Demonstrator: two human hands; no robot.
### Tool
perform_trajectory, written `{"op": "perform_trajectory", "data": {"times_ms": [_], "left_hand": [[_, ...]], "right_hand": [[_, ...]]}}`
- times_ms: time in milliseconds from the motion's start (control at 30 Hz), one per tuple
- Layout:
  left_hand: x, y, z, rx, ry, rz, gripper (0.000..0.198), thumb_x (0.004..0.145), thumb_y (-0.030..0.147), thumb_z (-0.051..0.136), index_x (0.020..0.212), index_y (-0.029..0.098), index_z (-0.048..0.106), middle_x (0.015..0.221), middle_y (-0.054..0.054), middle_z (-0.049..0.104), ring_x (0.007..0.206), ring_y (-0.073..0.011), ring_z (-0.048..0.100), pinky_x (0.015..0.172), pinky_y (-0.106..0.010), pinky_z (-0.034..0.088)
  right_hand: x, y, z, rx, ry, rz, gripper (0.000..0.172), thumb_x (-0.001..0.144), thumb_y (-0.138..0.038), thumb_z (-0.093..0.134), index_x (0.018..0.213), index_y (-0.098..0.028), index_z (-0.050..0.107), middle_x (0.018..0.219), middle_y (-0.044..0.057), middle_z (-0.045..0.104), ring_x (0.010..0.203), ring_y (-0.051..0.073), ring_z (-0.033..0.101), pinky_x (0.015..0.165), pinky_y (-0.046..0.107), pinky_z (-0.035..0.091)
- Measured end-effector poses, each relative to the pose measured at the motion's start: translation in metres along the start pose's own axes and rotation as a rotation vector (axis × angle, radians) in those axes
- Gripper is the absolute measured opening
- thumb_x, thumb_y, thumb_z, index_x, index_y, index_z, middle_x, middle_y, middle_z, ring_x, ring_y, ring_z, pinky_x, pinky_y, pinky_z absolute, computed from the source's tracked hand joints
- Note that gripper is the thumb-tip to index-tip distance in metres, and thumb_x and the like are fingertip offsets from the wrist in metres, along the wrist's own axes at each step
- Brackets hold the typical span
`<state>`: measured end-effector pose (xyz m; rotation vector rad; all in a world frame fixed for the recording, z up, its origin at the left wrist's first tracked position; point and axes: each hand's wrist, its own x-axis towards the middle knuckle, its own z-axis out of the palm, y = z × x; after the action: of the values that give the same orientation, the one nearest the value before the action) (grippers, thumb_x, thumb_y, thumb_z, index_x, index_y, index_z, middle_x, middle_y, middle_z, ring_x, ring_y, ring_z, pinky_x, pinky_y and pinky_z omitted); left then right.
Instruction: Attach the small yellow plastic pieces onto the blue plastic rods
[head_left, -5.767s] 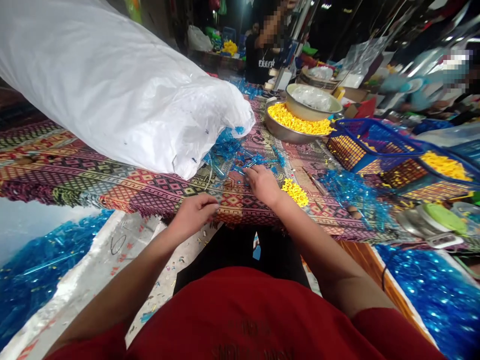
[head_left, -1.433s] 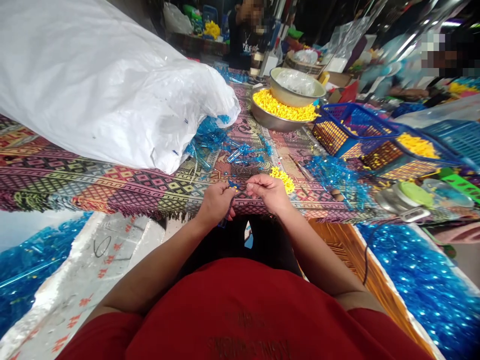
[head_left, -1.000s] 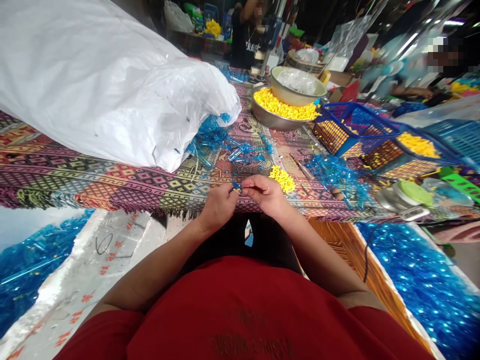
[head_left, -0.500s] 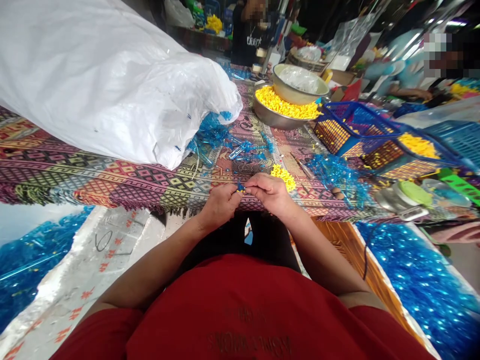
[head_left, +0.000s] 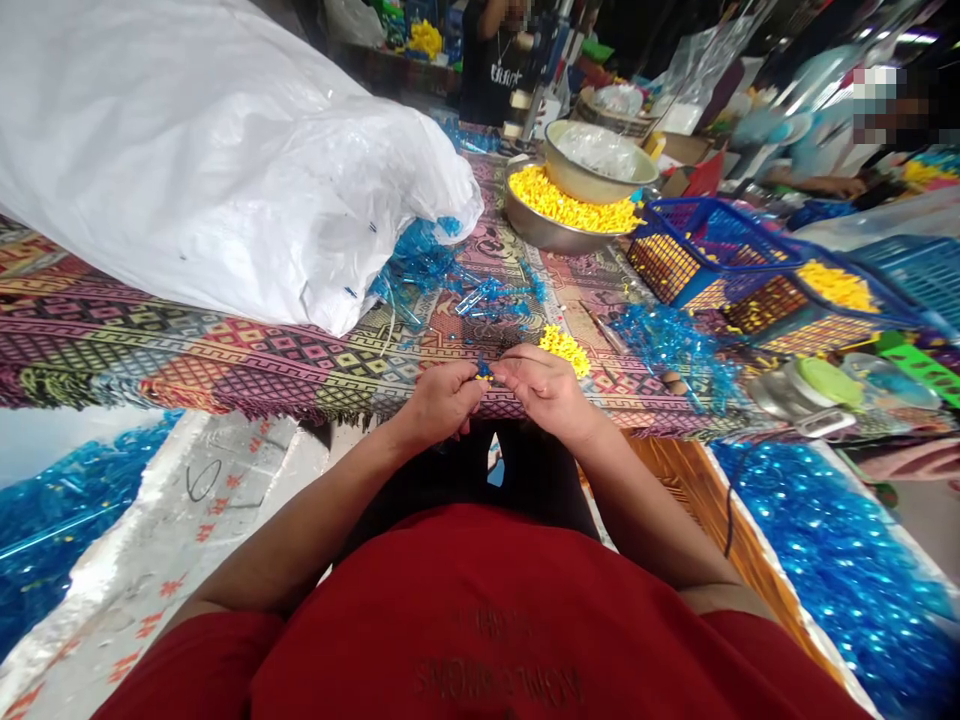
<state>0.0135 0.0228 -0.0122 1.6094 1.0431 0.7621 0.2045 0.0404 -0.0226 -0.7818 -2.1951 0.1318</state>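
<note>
My left hand (head_left: 444, 402) is closed at the table's near edge, its thumb and forefinger pinching a small blue-and-yellow plastic piece (head_left: 484, 371). Close against it on the right, the fingertips of my right hand (head_left: 546, 392) are pinched together at the piece; what lies between them is too small to make out. Just beyond my right hand sits a small pile of yellow plastic parts (head_left: 565, 350). Clear blue plastic pieces (head_left: 491, 298) lie scattered on the patterned cloth (head_left: 330, 365) farther back.
A big white sack (head_left: 225, 170) spreads over the left, blue pieces at its mouth. A metal basin (head_left: 551, 237) of yellow parts carries a smaller bowl (head_left: 577, 185). Blue baskets (head_left: 709, 265) stand right. Foam boxes of blue pieces (head_left: 825, 560) flank me. Other people are beyond the table.
Both hands stay together at the same spot, with only slight finger shifts around the small piece. The whole view has moved very slightly.
</note>
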Motion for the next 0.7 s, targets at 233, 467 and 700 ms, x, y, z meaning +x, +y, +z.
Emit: {"op": "perform_trajectory", "data": {"times_ms": [233,467,700], "left_hand": [[0.003,0.005,-0.002,-0.066,-0.045,-0.017,0.015,0.082,0.022,0.045,0.069,0.017,0.05,0.048,0.003,0.055,0.039,-0.0093,0.053,0.038,-0.017,0.04],[0.004,0.004,0.005,-0.104,0.024,-0.039,0.014,0.08,0.019,0.041,0.069,0.017,0.05,0.044,0.004,0.055,0.032,-0.0088,0.047,0.033,-0.018,0.034],[-0.002,0.009,0.007,-0.037,0.074,-0.006,0.015,0.08,0.016,0.039,0.068,0.018,0.049,0.043,0.005,0.053,0.032,-0.0087,0.046,0.034,-0.018,0.033]], "right_hand": [[-0.006,-0.002,0.0,-0.144,-0.013,-0.044,0.024,0.091,-0.017,0.049,0.107,-0.017,0.066,0.1,0.011,0.065,0.091,0.018,0.063,0.08,0.031,0.055],[-0.001,-0.007,0.006,-0.009,0.052,0.038,0.021,0.091,-0.018,0.048,0.103,-0.017,0.066,0.096,0.009,0.063,0.087,0.016,0.062,0.076,0.03,0.055],[0.003,-0.01,0.004,0.061,0.083,0.08,0.018,0.09,-0.022,0.052,0.1,-0.021,0.067,0.096,0.008,0.064,0.088,0.016,0.062,0.076,0.031,0.055]]}}
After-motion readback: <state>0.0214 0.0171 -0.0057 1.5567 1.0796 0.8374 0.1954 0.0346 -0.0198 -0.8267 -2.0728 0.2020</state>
